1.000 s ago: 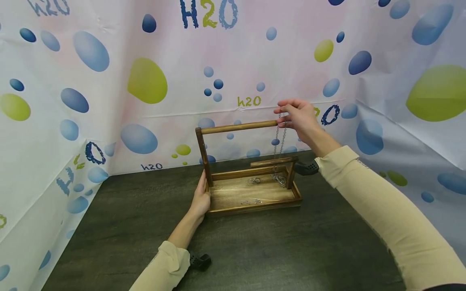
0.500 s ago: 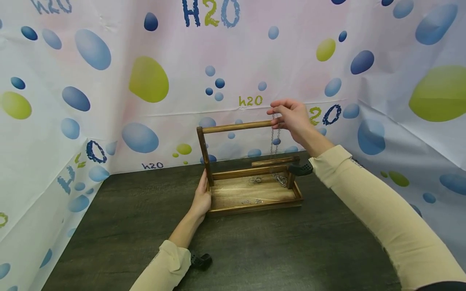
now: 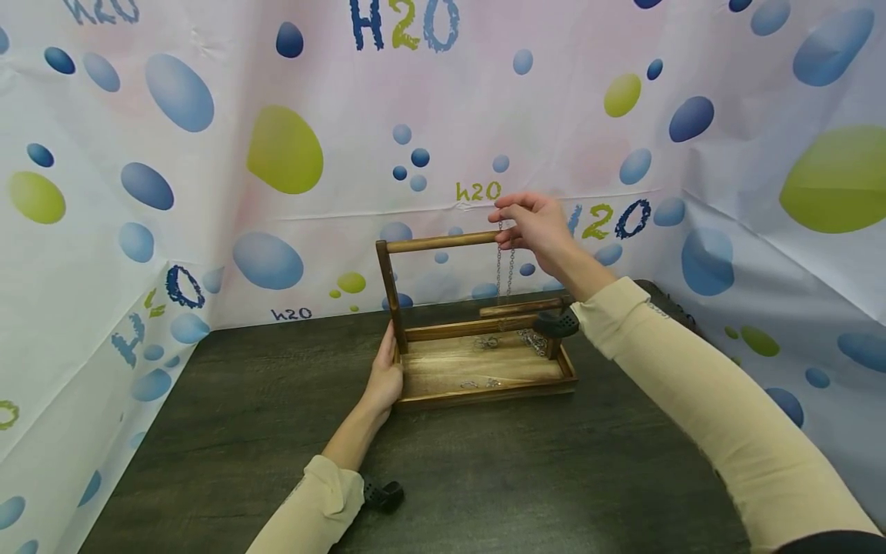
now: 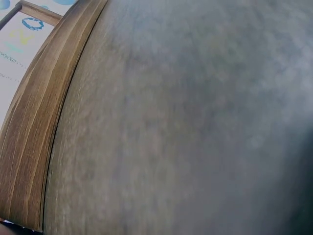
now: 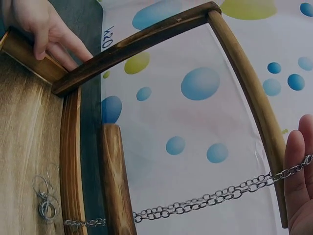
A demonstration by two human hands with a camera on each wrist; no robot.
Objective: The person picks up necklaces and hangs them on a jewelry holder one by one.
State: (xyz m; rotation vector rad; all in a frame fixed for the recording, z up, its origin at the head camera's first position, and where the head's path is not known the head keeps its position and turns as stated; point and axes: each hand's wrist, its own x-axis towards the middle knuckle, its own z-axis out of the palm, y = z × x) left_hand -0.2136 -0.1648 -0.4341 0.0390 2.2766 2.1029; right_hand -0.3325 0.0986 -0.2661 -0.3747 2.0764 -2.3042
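Observation:
A wooden jewelry stand (image 3: 477, 396) has a shallow tray base, an upper bar (image 3: 443, 242) on its left post and a lower bar (image 3: 519, 308) on its right post. At the upper bar's right end, my right hand (image 3: 543, 231) pinches a silver chain (image 5: 210, 198). The chain hangs in two strands past the upper bar and behind the lower bar. My left hand (image 3: 383, 377) grips the tray's left end, thumb at the rim, fingers along the outside. The stand's wooden side (image 4: 49, 112) fills the left of the left wrist view.
Thin rings (image 5: 46, 200) and a heap of chain (image 3: 531, 342) lie in the tray, with small silver pieces (image 3: 481, 383) near its front wall. The dark tabletop (image 3: 484, 469) surrounds the stand. A printed backdrop (image 3: 332, 115) rises closely behind.
My right hand has slid left along the upper bar, carrying the hanging chain with it. The left hand and the stand have stayed in place.

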